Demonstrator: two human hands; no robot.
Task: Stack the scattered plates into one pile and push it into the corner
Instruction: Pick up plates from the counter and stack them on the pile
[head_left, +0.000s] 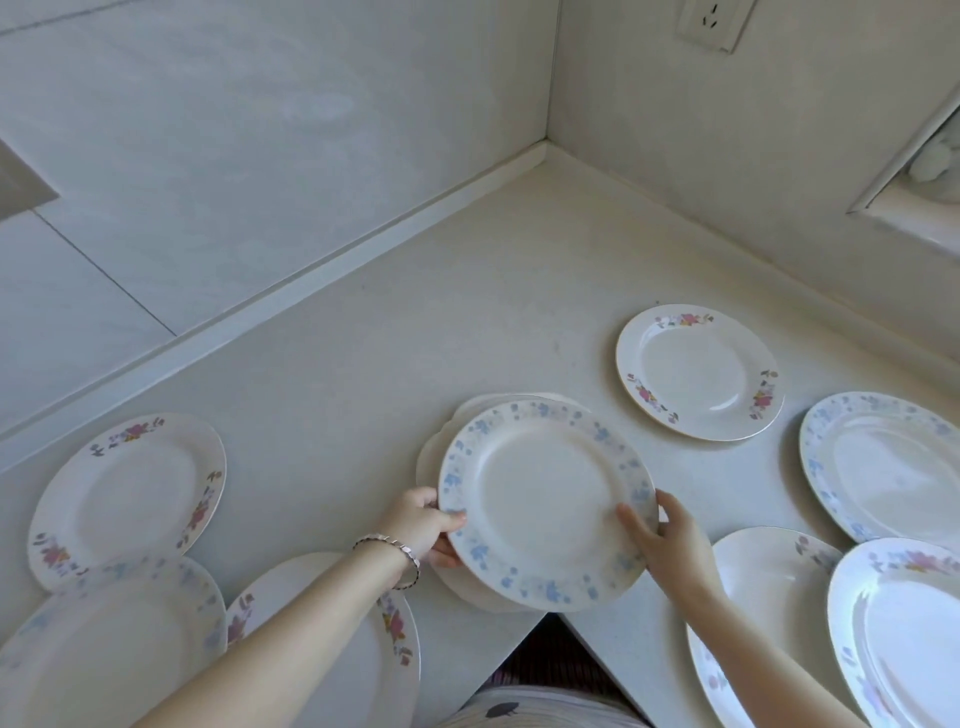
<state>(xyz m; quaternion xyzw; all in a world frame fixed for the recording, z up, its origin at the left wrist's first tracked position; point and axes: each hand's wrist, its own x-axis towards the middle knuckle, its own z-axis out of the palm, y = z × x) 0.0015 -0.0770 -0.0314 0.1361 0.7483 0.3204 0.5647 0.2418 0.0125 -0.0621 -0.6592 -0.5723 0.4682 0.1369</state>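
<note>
A blue-flowered plate (545, 499) sits at centre front on top of a plain white scalloped plate (434, 457) whose edge shows beneath it. My left hand (421, 525) grips the top plate's left rim. My right hand (670, 540) holds its right rim, thumb on top. Other plates lie scattered: a pink-flowered plate (698, 371) behind on the right, a blue-flowered one (888, 462) at far right, two more (769, 587) (904, 629) at front right, and three at the left (130, 493) (114, 644) (363, 639).
The white L-shaped counter (467, 291) runs back to the wall corner (545, 148). A low upstand lines both tiled walls. A wall socket (714, 21) is high on the right wall. A window ledge (914, 208) sits at the right.
</note>
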